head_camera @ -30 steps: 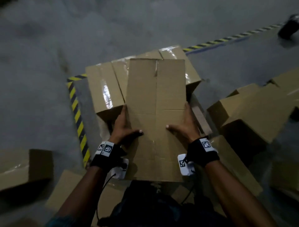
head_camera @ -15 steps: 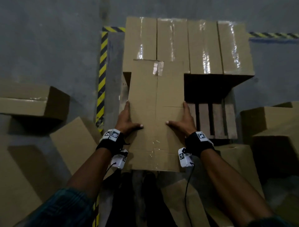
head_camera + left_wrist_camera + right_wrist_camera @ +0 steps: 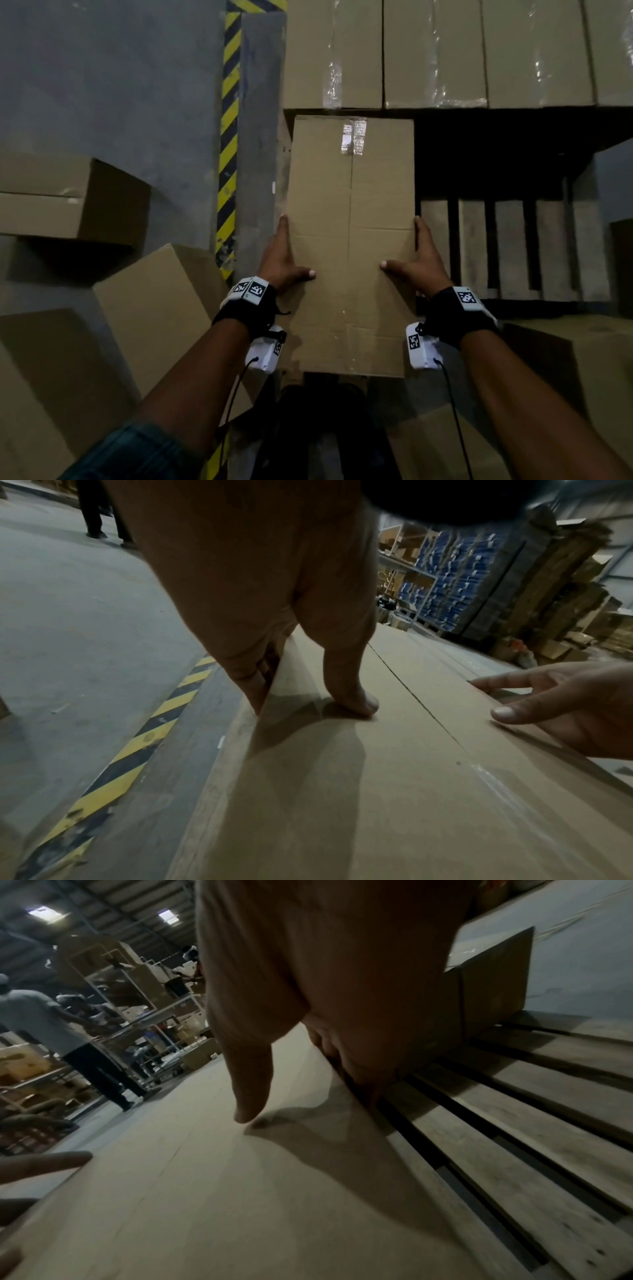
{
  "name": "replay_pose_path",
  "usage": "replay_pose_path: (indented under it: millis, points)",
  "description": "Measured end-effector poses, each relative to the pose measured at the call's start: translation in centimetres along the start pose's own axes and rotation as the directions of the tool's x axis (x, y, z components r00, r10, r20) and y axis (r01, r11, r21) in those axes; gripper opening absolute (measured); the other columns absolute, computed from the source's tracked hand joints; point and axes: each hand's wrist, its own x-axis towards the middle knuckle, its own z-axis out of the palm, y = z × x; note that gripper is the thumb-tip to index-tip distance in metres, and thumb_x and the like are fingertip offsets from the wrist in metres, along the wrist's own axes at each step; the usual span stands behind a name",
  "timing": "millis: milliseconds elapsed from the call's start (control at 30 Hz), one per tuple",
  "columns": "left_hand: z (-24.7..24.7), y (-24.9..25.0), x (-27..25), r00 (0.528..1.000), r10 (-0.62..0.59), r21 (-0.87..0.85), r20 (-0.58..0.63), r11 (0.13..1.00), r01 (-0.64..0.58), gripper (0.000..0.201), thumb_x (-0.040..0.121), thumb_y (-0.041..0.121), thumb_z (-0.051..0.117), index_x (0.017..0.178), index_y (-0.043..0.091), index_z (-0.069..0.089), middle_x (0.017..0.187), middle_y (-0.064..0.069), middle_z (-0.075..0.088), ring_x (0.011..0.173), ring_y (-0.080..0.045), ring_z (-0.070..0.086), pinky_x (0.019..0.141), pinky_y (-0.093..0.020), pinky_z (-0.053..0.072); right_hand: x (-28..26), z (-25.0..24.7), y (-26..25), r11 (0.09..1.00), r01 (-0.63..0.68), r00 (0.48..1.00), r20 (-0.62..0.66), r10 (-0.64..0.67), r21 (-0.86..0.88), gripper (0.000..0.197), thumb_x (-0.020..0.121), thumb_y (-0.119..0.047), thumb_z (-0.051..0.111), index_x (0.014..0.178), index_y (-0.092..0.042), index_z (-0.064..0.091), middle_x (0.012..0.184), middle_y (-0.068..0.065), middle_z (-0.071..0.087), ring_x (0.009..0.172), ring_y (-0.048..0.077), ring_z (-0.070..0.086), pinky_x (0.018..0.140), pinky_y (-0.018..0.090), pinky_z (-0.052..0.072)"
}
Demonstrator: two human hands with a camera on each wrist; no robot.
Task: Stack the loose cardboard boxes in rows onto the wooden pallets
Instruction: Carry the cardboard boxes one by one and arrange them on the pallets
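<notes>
Two hands, one box, second row

Both my hands hold the box (image 3: 351, 240) by its long sides; my left hand (image 3: 282, 260) lies flat along the left side with the thumb on the top face, and my right hand (image 3: 419, 263) does the same on the right side; the fingers are nearly straight and press inward, they do not curl under. The box is at the left end of the pallet (image 3: 513, 246), its far end near the row (image 3: 435, 54) of taped boxes already standing at the back; I cannot tell if it already rests on the slats or is a little above them.

To do this step well, I think I should lower it level, push it forward until it meets the back row, and keep its left side in line with the box behind; the bare slats on the right are for the next boxes, so no gap must be lost there. My right fingers go down beside the slats, so I would take them out sideways before pressing.

No writing or brand can be read on the cardboard; only clear tape (image 3: 354, 138) on the seam. My wrist bands (image 3: 253, 291) carry black-and-white square code marks, not words.
</notes>
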Motion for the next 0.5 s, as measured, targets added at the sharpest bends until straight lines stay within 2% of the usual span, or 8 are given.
replay_pose_path:
  millis: [100,200,333,433,500]
  points:
    - [0.3,-1.8,2.9,1.000,-0.016,0.028,0.025,0.999,0.015,0.132,0.064,0.020,0.091,0.155,0.012,-0.004,0.162,-0.012,0.012,0.148,-0.026,0.015,0.114,-0.025,0.013,2.7,1.3,1.2,1.000,-0.005,0.998,0.061,0.006,-0.015,0.115,0.067,-0.011,0.088,0.154,-0.028,0.015,0.148,-0.005,0.039,0.130,0.014,0.044,0.112,0.039,0.037]
    - [0.6,-3.1,5.3,1.000,-0.014,0.047,0.016,0.999,0.013,0.131,0.065,0.021,0.090,0.155,0.011,-0.004,0.163,-0.010,0.010,0.148,-0.025,0.015,0.115,-0.024,0.013,4.9,2.0,2.2,0.999,-0.002,0.994,0.110,0.006,-0.041,0.123,0.058,-0.032,0.088,0.153,-0.038,0.011,0.153,-0.002,0.036,0.135,0.021,0.042,0.112,0.051,0.038]
    - [1.1,-4.1,7.2,1.000,-0.025,0.083,-0.008,0.996,0.025,0.128,0.067,0.021,0.089,0.155,0.010,-0.003,0.161,-0.012,0.014,0.147,-0.027,0.017,0.114,-0.028,0.016,7.8,2.8,2.8,0.997,0.009,0.993,0.118,0.000,-0.070,0.120,0.070,-0.014,0.086,0.155,-0.034,0.004,0.155,-0.003,0.030,0.137,0.020,0.038,0.114,0.049,0.035]
    - [2.1,-5.5,9.0,0.999,-0.039,0.045,0.005,0.998,0.039,0.131,0.065,0.017,0.090,0.155,0.012,-0.005,0.162,-0.010,0.012,0.148,-0.025,0.016,0.115,-0.027,0.015,10.1,3.6,3.3,0.997,-0.001,0.992,0.127,0.011,-0.078,0.121,0.071,-0.011,0.086,0.155,-0.036,0.002,0.151,-0.003,0.033,0.135,0.020,0.039,0.113,0.050,0.036]
    - [2.7,-6.2,9.6,0.998,-0.070,0.006,0.006,0.998,0.070,0.134,0.064,0.015,0.090,0.155,0.017,-0.007,0.162,-0.009,0.013,0.147,-0.025,0.018,0.117,-0.032,0.019,10.8,3.9,3.7,0.998,-0.005,0.989,0.146,0.014,-0.065,0.121,0.072,-0.006,0.084,0.156,-0.032,0.001,0.155,0.000,0.030,0.136,0.017,0.036,0.115,0.048,0.033]
